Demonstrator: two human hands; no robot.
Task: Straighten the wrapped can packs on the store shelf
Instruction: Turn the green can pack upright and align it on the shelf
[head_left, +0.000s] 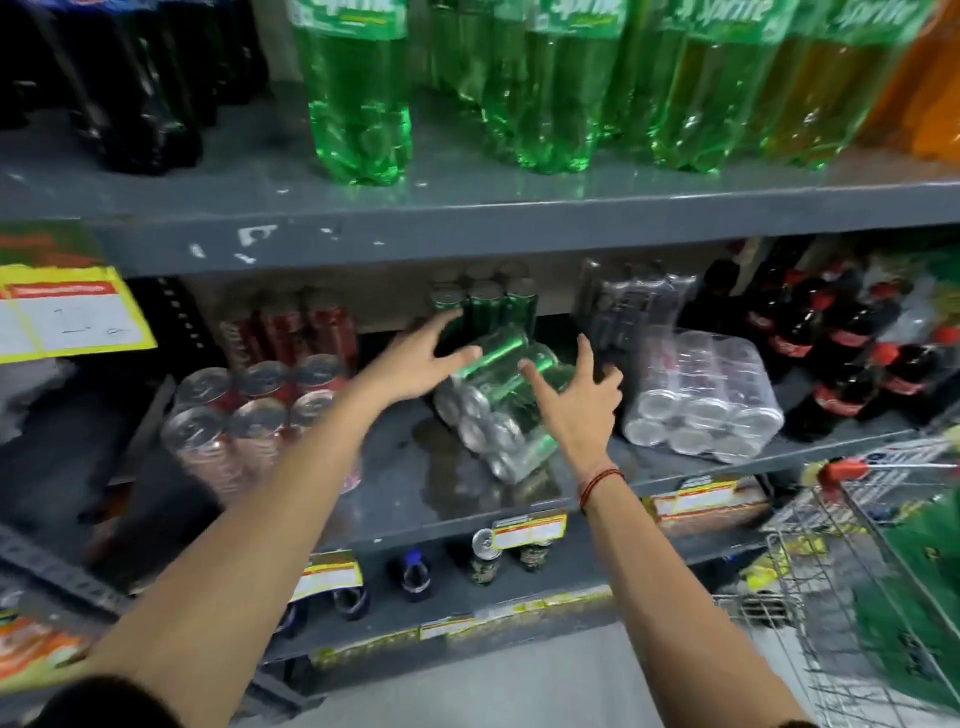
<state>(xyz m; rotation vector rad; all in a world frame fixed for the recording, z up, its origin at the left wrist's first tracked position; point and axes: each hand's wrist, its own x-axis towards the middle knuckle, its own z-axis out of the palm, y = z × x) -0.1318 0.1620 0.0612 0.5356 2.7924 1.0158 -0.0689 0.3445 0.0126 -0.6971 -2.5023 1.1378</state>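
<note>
While both hands, left (415, 364) & right (582, 400), hover fingers spread, gripping nothing, I'd clamp the tipped green can pack (498, 405) by opp. sides, then square it w/ shelf edge (519, 506).

The green pack (506, 400) lies tipped on its side, askew mid-shelf; the red pack (249, 415) and clear-wrapped silver pack (701, 405) flank it.

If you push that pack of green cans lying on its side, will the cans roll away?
Probably not. The green can pack is bundled in clear wrap, so it should slide as one block on the grey shelf. It looks fairly heavy: several full-looking cans. The shiny film may feel slippery under the left hand and right hand.
</note>
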